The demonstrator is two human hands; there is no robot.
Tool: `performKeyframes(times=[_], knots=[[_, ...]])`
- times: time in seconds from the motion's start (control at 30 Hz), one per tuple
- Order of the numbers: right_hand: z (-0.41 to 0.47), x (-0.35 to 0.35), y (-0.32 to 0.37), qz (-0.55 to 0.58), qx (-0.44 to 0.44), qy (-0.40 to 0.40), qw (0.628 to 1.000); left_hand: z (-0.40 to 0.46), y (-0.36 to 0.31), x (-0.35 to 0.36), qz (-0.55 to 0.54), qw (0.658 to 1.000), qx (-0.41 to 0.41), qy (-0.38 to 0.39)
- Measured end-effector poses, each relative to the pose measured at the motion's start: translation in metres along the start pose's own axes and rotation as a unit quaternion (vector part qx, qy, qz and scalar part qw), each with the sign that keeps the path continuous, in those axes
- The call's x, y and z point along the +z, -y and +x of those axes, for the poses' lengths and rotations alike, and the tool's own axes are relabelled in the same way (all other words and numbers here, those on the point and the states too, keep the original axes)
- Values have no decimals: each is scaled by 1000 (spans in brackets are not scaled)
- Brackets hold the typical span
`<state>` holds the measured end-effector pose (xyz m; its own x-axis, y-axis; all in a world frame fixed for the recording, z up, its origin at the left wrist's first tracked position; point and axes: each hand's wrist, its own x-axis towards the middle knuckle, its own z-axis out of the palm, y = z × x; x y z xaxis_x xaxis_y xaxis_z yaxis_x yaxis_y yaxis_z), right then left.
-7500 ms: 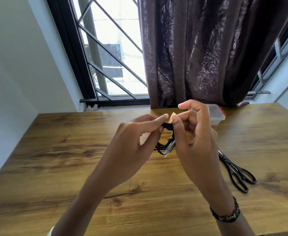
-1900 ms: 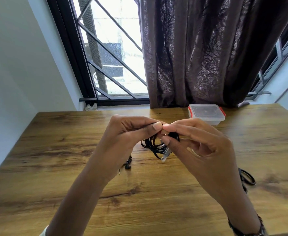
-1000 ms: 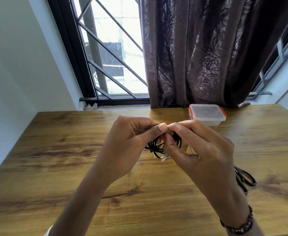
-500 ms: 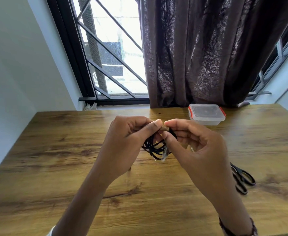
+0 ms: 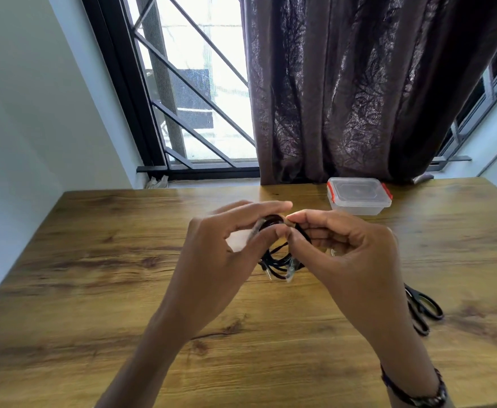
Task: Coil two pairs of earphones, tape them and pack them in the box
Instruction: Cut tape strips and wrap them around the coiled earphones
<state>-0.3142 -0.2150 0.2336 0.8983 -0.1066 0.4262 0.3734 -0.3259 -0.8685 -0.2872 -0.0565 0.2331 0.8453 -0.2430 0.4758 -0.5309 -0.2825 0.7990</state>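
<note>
A coil of black earphones (image 5: 276, 262) hangs between both hands above the wooden table (image 5: 94, 260). My left hand (image 5: 220, 254) pinches the coil's top from the left. My right hand (image 5: 350, 254) pinches it from the right, where a small tan piece of tape (image 5: 289, 221) wraps the wires. Clear bits show at the coil's bottom. The clear plastic box (image 5: 359, 195) with red clips stands shut at the back of the table, beyond my right hand. The second pair of earphones is hidden.
Black scissors (image 5: 423, 310) lie on the table to the right, partly behind my right forearm. A dark curtain (image 5: 359, 83) hangs behind the box, and a barred window (image 5: 188, 83) is at the back left.
The coil has stayed between both hands. My left fingers have shifted and spread over the coil's top, and my right fingertips have closed in on the taped spot.
</note>
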Motion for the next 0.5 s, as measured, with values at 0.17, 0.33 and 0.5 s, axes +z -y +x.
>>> performKeyframes(times=[0.17,0.33,0.5], knots=[[0,-2,1,17,23,9,1000,0,0,2,55,996,55,-32],[3,-5,1,58,51,50,996,1,-3,4,73,993,63,-70],[3,-3,2,98,58,27,993,1,-3,6,55,994,53,-73]])
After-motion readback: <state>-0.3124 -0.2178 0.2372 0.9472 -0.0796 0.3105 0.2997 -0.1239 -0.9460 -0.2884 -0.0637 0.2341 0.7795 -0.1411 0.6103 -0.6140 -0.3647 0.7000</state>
